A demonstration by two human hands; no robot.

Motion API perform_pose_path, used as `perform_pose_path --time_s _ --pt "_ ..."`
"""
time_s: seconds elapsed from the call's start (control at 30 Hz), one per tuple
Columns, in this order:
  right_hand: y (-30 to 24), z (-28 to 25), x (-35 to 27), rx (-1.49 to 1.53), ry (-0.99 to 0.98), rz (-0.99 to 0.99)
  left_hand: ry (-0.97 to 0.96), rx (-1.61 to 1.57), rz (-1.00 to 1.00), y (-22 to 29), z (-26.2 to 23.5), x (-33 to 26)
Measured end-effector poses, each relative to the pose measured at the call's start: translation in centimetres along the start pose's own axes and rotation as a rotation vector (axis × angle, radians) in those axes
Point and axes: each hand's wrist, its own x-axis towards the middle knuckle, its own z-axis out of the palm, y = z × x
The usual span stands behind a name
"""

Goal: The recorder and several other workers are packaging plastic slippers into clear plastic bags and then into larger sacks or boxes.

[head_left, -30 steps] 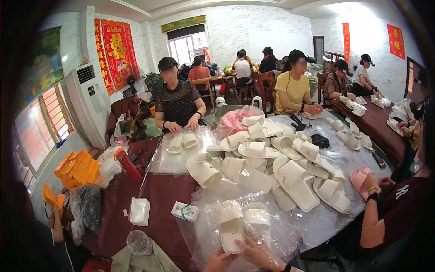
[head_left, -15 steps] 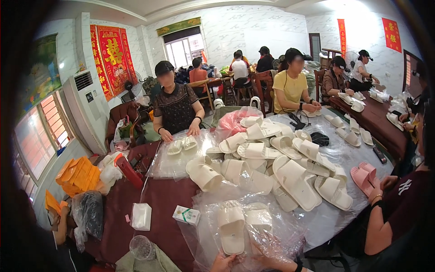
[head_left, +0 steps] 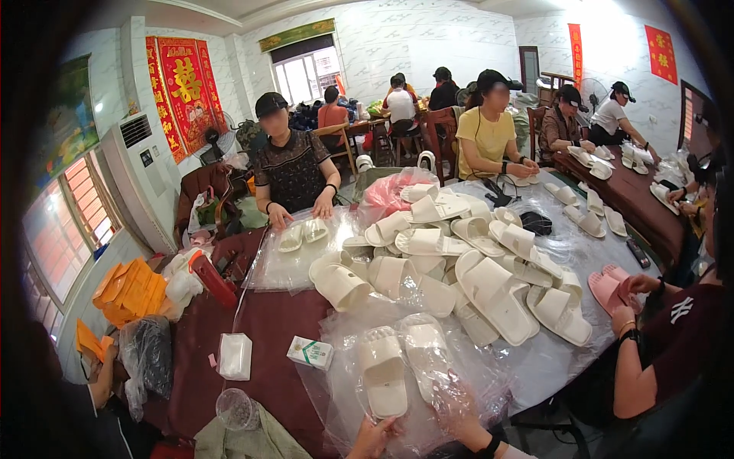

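Observation:
Two cream slide slippers lie side by side in front of me on a clear plastic bag, toes pointing away. At the heel of the left slipper, my left hand is closed with its thumb on the edge. My right hand is closed at the heel end of the right slipper; shiny plastic film covers its fingers and partly hides the grip. A large heap of cream slippers lies just beyond the bag.
A small green-and-white box and a white packet lie left of the bag. Nearer stands a clear plastic cup. Across the table a co-worker handles slippers on plastic sheets; at right, another person's hands hold pink slippers.
The right slipper has moved up and tilted, its toe now left of its heel. My right hand has risen with it into fuller view. The left slipper has shifted slightly left.

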Motion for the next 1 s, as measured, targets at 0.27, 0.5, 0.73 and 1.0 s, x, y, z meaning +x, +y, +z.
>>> perform_pose_path --time_s 0.27,0.5,0.73,1.0 --pt "-1.3 0.0 -0.2 -0.03 0.037 0.104 0.021 -0.071 -0.108 -0.7 0.3 0.0" --pt "-3.2 -5.9 -5.1 0.218 -0.392 -0.085 -0.042 -0.174 -0.195 -0.3 -0.7 -0.5" --pt "0.4 -13.0 -2.0 1.401 -0.57 0.507 -0.195 0.346 0.22 1.2 -3.3 -1.8" --pt "1.5 -8.5 -0.5 0.02 -0.209 0.476 -0.046 -0.267 -0.228 -1.1 -2.3 -2.5"
